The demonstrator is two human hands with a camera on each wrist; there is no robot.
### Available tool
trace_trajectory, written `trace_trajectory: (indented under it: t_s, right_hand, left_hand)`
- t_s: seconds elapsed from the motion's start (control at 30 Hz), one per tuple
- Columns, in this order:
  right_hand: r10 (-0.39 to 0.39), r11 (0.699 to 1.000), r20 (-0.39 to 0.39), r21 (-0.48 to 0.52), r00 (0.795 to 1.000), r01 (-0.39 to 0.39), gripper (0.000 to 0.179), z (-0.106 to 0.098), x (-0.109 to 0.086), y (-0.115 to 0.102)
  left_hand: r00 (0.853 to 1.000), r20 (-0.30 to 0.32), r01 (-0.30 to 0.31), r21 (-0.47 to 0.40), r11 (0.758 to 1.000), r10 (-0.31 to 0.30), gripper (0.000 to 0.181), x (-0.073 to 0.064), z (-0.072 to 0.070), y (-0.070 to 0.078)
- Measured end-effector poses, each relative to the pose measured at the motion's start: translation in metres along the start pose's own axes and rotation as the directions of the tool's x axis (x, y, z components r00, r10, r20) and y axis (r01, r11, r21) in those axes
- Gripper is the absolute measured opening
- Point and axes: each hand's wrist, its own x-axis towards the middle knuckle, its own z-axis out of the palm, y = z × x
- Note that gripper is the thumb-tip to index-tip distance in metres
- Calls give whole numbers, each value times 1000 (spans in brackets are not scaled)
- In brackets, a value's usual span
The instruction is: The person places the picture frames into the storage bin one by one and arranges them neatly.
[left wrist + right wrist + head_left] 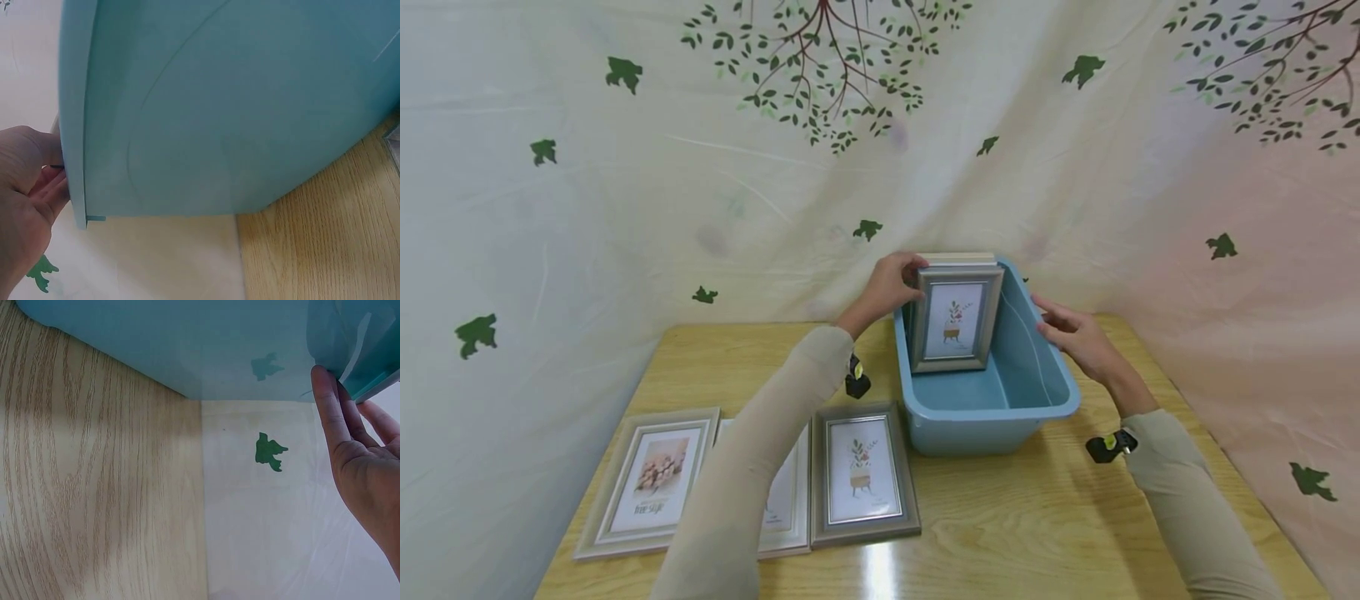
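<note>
A grey-brown picture frame [956, 318] with a potted-plant print stands upright at the back of a blue plastic basin [1000, 413]. Behind it show the top edges of other light frames [957, 258]. My left hand [889, 287] grips the standing frame by its upper left side; in the left wrist view the basin's rim partly hides the fingers of that left hand [28, 187]. On the basin's right side, my right hand [1078, 337] touches the rim. The right wrist view shows this right hand [362, 456] with fingers nearly straight against the outer wall.
Three more frames lie face up on the wooden table [1000, 525]: a light one with a flower picture [655, 483], a pale one [786, 500] partly behind my left sleeve, and a grey-brown one [863, 475] beside the basin. A printed cloth [775, 208] hangs behind the table.
</note>
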Motion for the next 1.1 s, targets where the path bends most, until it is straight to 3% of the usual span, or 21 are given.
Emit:
trace_trajectory:
  t_s: [0.2,0.53,0.87,1.1]
  right_hand:
    - [25,1000,-1,1,1000,-25,60,1,0,-1]
    - [11,1000,2,27,1000,-11,61,1,0,-3]
    - [15,1000,-2,16,1000,-15,60,1,0,-2]
    - [20,1000,-5,-17,1000,-20,61,0,0,3]
  left_hand:
    - [1000,-26,1,52,999,0,46,-1,0,0]
    - [998,-50,30,50,998,-27,45,-3,1,0]
    - [995,-98,29,-52,998,-34,46,-5,2,-4]
    - [993,-109,35,-77,996,-43,48,-4,0,-6]
